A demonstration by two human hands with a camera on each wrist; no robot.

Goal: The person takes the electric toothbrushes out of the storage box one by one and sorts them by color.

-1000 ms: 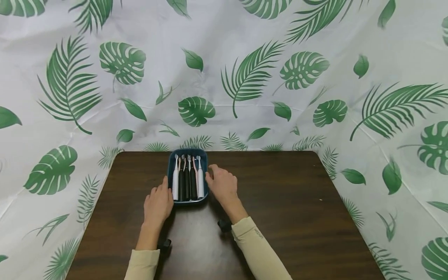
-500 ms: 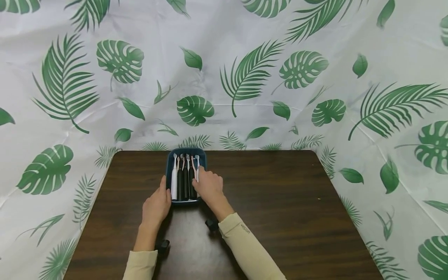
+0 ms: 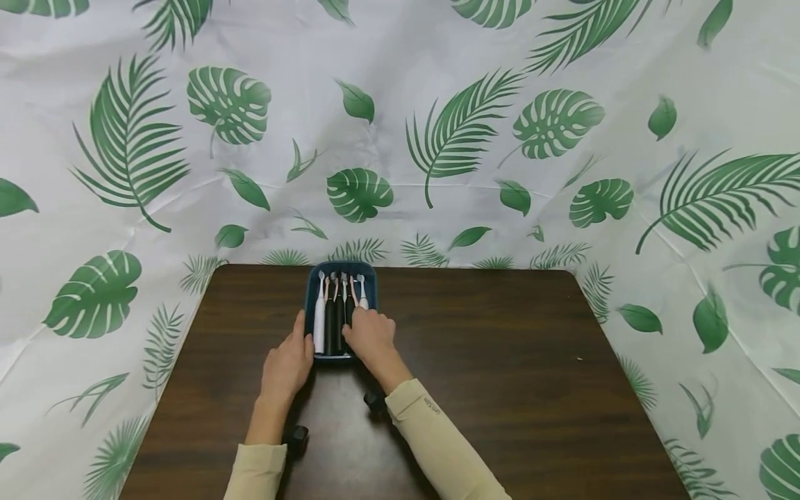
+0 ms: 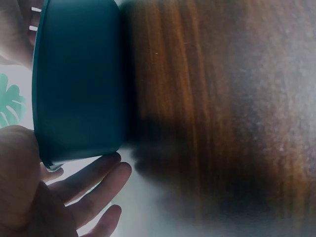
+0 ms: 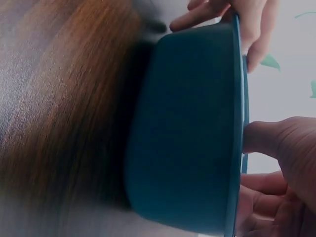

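Note:
A dark blue plastic bin (image 3: 373,281) stands at the far edge of the table, holding several electric toothbrushes laid side by side. Among them are a white toothbrush (image 3: 319,325) at the left and a black toothbrush (image 3: 330,325) beside it. My left hand (image 3: 287,361) holds the bin's left side, thumb at the rim and fingers along the outer wall (image 4: 79,84). My right hand (image 3: 373,340) reaches over the near right rim, thumb and fingers dipping inside over the right-hand toothbrush handles. The rim hides those fingertips in the right wrist view; I cannot tell whether they grip a handle.
The dark wood table (image 3: 487,368) extends to both sides and toward me. Behind it hangs a white cloth (image 3: 400,236) printed with green leaves. A black wrist camera (image 3: 375,403) sits on the right wrist, another wrist camera (image 3: 296,439) on the left.
My right hand has moved left from outside the bin's right edge to over the toothbrushes, covering the right-hand handles. My left hand stays at the bin's left side.

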